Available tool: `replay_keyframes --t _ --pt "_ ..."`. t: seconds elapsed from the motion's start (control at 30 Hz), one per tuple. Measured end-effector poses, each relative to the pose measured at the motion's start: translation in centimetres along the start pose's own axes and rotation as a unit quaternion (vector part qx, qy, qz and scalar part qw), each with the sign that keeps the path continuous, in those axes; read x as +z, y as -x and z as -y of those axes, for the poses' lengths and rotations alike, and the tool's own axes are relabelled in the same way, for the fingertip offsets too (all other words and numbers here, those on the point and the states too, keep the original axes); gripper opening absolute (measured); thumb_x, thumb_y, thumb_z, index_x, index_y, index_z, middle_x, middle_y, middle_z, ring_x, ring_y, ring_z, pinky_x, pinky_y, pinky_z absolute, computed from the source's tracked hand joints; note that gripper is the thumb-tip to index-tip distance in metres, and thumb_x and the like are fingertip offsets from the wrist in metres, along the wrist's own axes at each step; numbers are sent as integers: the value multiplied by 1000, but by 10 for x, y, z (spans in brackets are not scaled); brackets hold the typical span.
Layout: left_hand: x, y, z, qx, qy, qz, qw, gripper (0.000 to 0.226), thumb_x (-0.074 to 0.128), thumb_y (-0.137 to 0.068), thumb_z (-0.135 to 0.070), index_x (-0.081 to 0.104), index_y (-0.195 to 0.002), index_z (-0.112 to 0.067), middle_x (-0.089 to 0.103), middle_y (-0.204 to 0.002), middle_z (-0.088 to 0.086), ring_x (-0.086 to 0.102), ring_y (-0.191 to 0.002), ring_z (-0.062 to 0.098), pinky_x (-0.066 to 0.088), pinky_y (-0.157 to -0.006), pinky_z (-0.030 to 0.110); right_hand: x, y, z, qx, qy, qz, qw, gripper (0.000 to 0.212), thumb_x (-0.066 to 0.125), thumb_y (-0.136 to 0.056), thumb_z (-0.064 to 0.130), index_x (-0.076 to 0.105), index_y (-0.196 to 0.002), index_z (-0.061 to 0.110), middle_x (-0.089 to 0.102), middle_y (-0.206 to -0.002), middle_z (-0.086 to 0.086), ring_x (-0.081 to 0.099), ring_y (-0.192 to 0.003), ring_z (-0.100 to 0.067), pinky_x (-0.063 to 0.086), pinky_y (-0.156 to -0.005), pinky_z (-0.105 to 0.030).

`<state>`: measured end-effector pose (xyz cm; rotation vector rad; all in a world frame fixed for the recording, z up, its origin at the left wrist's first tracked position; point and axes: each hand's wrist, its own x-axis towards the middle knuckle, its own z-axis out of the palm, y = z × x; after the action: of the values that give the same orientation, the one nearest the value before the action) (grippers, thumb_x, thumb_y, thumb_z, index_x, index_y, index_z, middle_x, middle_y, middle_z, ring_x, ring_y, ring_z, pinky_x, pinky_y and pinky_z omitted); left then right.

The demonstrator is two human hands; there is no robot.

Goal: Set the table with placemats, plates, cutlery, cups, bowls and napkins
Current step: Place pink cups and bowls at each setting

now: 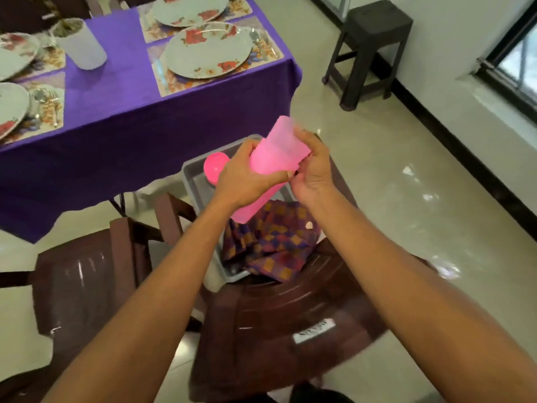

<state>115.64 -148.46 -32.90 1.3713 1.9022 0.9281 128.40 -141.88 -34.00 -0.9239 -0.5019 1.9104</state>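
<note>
- My left hand [247,177] grips the pink cup stack [270,161]; my right hand [313,167] grasps the top cup [286,141].
- Grey tub [191,177] below holds checked napkins [273,245] and a pink bowl [213,167].

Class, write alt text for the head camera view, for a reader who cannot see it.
A left hand and right hand grip a stack of pink cups above a grey tray on a brown chair. The tray holds checked napkins and a pink bowl; behind, a purple table carries floral plates on placemats.
</note>
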Motion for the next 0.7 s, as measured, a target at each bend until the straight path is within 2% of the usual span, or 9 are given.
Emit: replay_keyframes --t 0.1,0.23,0.33,0.4,0.5,0.57,0.6,0.63,0.7 --pt "26 15 -21 -2 10 25 1000 81 84 -62 -55 50 -132 -34 60 -117 -10 58 -106 16 49 -89 35 -32 14 49 8 12 -11 1000 24 72 -83 32 68 -99 15 68 -82 -3 63 -77 -21 47 -76 -36" --pt "58 13 -46 -1 23 39 999 77 78 -56 -65 46 -125 -50 61 -120 -14 60 -109 14 51 -94 39 -57 16 82 20 56 24 998 37 71 -74 33 63 -104 12 69 -82 -1 66 -75 -17 52 -70 -33" --pt "79 -5 -58 5 23 35 999 67 78 -57 -66 43 -115 -62 61 -117 -18 60 -107 13 52 -90 39 -67 -6 95 37 27 46 998 44 75 -76 29 63 -113 8 71 -85 -6 67 -81 -23 55 -88 -47" --pt "90 -20 -59 -12 37 20 999 71 77 -56 -67 44 -118 -58 60 -116 -19 60 -105 11 51 -86 34 -74 -29 103 58 62 43 995 42 77 -76 30 65 -112 11 71 -88 -5 66 -87 -25 53 -92 -50" --pt "108 -48 -53 -51 62 4 997 81 77 -56 -65 45 -128 -46 60 -116 -16 60 -102 9 49 -81 29 -80 -64 120 83 165 58 981 46 77 -78 30 64 -118 13 70 -94 -2 68 -80 -16 53 -71 -32" --pt "121 -69 -47 -74 85 5 994 73 85 -63 -51 48 -126 -44 61 -113 -17 61 -98 0 49 -78 25 -86 -93 133 95 223 61 968 39 78 -82 24 62 -116 14 68 -99 1 69 -72 -7 54 -59 -23" --pt "127 -80 -44 -86 93 5 992 70 88 -66 -43 49 -125 -42 61 -111 -18 60 -95 -5 47 -74 20 -88 -109 141 98 250 55 962 34 78 -85 21 61 -115 17 68 -102 1 69 -75 -6 54 -59 -22" --pt "135 -88 -42 -102 102 -1 989 69 88 -65 -41 50 -123 -41 61 -109 -19 60 -92 -7 46 -71 17 -90 -125 148 105 275 53 954 38 77 -87 22 60 -121 17 68 -110 0 68 -83 -7 54 -62 -23" --pt "151 -102 -38 -136 114 -24 984 73 81 -56 -54 53 -121 -38 63 -109 -18 60 -92 -2 47 -70 18 -95 -158 166 110 305 49 945 69 78 -85 27 47 -145 16 63 -130 -2 64 -101 -10 52 -70 -26"
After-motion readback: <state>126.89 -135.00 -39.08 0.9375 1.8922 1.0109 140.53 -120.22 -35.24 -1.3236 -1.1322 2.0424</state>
